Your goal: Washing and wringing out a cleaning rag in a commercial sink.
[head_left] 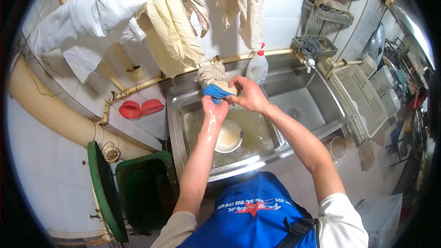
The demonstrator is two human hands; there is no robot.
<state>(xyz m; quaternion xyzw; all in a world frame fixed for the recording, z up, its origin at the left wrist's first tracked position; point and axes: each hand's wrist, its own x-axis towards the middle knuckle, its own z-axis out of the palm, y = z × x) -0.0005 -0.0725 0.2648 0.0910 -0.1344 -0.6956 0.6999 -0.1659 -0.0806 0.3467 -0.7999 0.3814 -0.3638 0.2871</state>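
Over the back of the left sink basin [198, 124], my left hand [214, 107] grips a blue cloth [216, 91] bunched with beige material. My right hand [253, 93] curls its thumb and fingers around the right end of this bundle. Its exact grip is partly hidden by the fingers. Cloudy water fills the basin below, and a white bowl [228, 137] sits in it, partly behind my left forearm. Just beyond my hands, a crumpled beige cloth [211, 72] rests at the sink's back edge.
A white bottle with a red cap [257, 67] stands behind the sinks. The right basin [293, 89] has a tap [310, 63] above it. A plastic dish rack [358, 100] and stacked plates [382, 80] are at right. Cloths [172, 20] hang overhead; a green bin [146, 186] is at left.
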